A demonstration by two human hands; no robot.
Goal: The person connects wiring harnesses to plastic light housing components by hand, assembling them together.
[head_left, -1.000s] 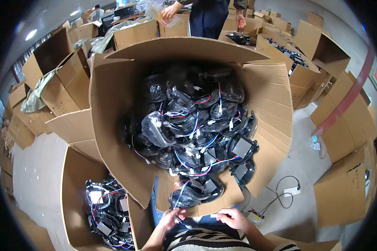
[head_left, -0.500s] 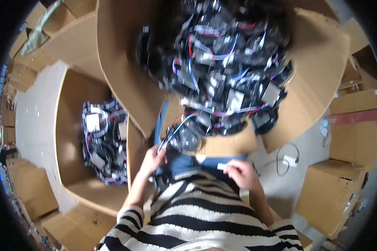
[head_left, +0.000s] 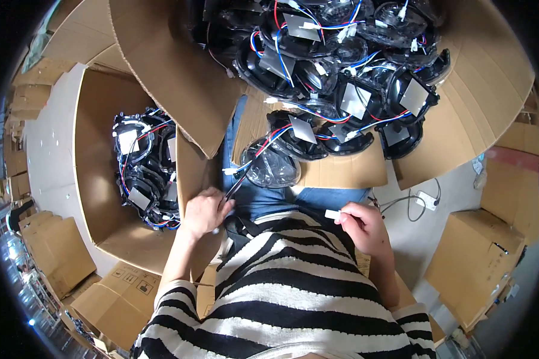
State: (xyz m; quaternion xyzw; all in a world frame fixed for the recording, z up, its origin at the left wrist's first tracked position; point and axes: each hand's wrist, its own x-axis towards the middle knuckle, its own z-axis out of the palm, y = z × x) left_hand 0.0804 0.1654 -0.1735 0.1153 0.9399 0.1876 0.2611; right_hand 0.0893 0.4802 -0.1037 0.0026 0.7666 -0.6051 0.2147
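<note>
My left hand [head_left: 206,212] is closed, its thumb and forefinger pinching the dark end of a wire bundle [head_left: 236,186]. Red, blue and white strands run up from that bundle across a lamp unit [head_left: 272,167] with a clear, shiny cover, which lies by my lap at the edge of the big carton. To the right, my right hand [head_left: 365,227] is closed, with a small white piece [head_left: 333,215] sticking out between thumb and forefinger; its exact kind is unclear. Ahead, many black lamp units [head_left: 353,102] with coloured wires and grey square patches are heaped in the carton.
The large open carton [head_left: 461,113] spreads its flaps in front of me. On the left stands another carton [head_left: 93,179] with several lamp units [head_left: 141,197] inside. A cable with a white socket block [head_left: 426,200] lies on the floor at right, near a closed box [head_left: 470,269].
The view has shifted, so the heap appears higher and is sharper. My left hand still pinches the wires, and my right hand still holds the white piece.
</note>
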